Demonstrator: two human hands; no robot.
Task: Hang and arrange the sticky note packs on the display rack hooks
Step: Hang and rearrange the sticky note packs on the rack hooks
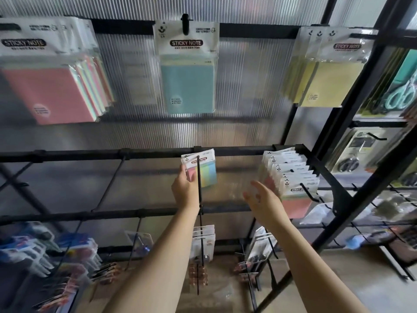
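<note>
My left hand grips the left side of a small rainbow-striped sticky note pack, which sits far back on a long black hook of the middle rail. At least one more pack lies behind it. My right hand is open, fingers spread, just left of a full row of small sticky note packs hanging on the neighbouring hook. On the top rail hang pink packs, a blue pack and yellow packs.
Bare black hooks stick out of the middle rail to the left. Lower rails carry packaged clips and small goods. A black rack frame at the right holds scissors and other stationery. Ribbed translucent panels back the rack.
</note>
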